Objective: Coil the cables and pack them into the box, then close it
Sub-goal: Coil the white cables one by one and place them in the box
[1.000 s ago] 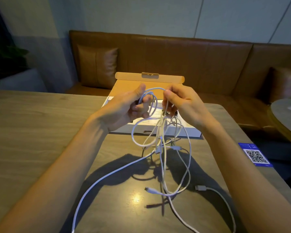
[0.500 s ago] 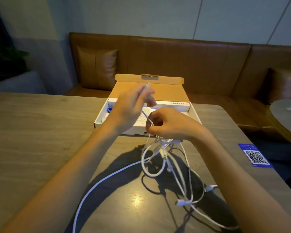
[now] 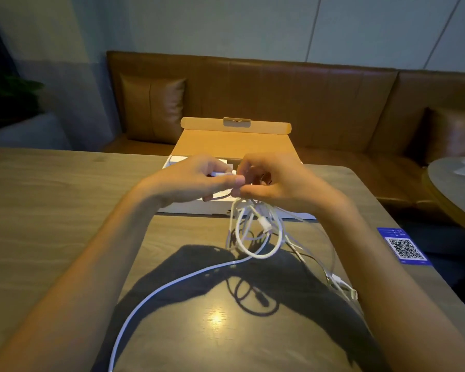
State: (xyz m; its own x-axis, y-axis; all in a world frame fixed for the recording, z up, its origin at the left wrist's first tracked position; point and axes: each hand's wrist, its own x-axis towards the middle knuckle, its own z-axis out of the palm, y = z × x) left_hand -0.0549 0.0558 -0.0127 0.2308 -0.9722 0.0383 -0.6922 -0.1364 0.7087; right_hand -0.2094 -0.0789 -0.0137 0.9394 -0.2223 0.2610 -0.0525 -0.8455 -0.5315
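A tangle of white cables (image 3: 255,232) hangs in loops from my right hand (image 3: 277,183), which is closed around the bundle just above the table. My left hand (image 3: 196,181) pinches a white cable end with a plug between thumb and fingers, touching my right hand. One long cable strand (image 3: 156,294) trails across the table toward the near left edge. Other plug ends (image 3: 344,285) lie on the table under my right forearm. The box (image 3: 234,140) stands open behind my hands, its brown lid raised; my hands hide most of its white tray.
The wooden table (image 3: 51,210) carries a blue QR-code sticker (image 3: 404,247) at its right edge. A brown leather bench (image 3: 293,95) with cushions runs behind the table. A round table (image 3: 454,189) stands at the far right.
My left hand came down from above the box to meet my right hand, drawing the cable end with it. My right hand rose slightly, and the loops bunched closer beneath it.
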